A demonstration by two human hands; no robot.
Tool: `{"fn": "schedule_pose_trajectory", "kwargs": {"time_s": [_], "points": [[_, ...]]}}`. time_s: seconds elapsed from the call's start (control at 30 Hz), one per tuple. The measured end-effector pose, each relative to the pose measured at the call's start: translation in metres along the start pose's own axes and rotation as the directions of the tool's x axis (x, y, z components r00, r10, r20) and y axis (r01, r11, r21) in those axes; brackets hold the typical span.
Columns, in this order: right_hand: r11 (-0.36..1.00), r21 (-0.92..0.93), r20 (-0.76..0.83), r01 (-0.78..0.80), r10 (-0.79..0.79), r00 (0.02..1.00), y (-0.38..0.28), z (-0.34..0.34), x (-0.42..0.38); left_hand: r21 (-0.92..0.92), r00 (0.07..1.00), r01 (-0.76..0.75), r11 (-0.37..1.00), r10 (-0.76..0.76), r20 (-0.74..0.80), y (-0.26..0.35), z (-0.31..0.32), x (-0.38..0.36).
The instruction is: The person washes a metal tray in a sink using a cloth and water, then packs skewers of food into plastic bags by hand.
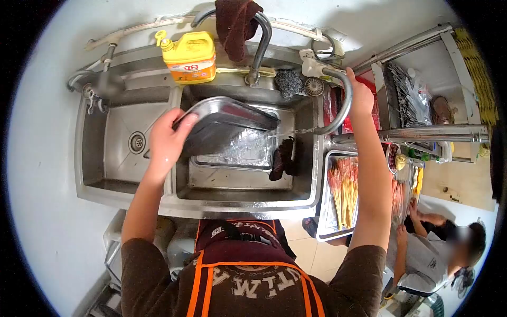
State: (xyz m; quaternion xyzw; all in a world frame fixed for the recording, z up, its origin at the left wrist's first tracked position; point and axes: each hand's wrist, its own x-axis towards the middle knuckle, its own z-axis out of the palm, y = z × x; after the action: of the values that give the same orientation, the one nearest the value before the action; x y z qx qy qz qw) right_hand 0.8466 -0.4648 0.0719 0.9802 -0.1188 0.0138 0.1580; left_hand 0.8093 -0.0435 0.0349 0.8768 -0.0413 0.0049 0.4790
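Left of the right basin [243,203], you have the left basin [119,164] with its round drain [137,142]. At the right basin's back left corner stands a yellow jug [191,61]. Your left hand [168,138], at the right basin's left side, pinches the rim of a metal tray [224,119], thumb on top; the tray hangs tilted over that basin. Below it, a wet second tray [237,161] lies inside the right basin, and a dark cloth [283,160] sits toward that basin's right side. Steel wool [289,83] rests on the right basin's back ledge. At its right edge, a curved tap [346,105] runs water into it. Your right hand [362,98] is beside that tap; you hide its fingers partly, so I cannot tell whether they grip. Right of the right basin are a tray of skewers [343,195] and, farther off, a co-worker [428,259].
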Motion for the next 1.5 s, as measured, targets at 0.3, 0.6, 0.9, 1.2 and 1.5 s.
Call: {"fn": "schedule_pose_trajectory", "kwargs": {"time_s": [0.3,0.6,0.9,1.2,1.5], "points": [[0.93,0.359,-0.038,-0.077,0.097,0.995,0.01,0.01,-0.004,0.189,0.972,-0.234,0.954,0.235,0.02,0.073,-0.01,-0.038],[0.818,0.557,0.285,0.147,-0.355,0.89,0.043,0.069,-0.179,0.481,0.837,-0.519,0.707,0.534,0.117,0.125,-0.015,-0.103],[0.076,0.918,-0.329,0.388,-0.397,0.857,-0.058,0.058,-0.199,0.571,0.709,-0.581,0.58,0.705,0.006,0.188,-0.046,-0.173],[0.615,0.485,-0.321,0.622,-0.536,0.781,-0.05,0.062,-0.231,0.598,0.89,-0.175,0.782,0.385,-0.243,0.042,-0.02,-0.215],[0.203,0.549,-0.496,0.811,-0.702,0.511,-0.059,0.011,-0.242,0.5,0.814,-0.034,0.865,0.314,-0.489,0.024,-0.045,-0.31]]}}
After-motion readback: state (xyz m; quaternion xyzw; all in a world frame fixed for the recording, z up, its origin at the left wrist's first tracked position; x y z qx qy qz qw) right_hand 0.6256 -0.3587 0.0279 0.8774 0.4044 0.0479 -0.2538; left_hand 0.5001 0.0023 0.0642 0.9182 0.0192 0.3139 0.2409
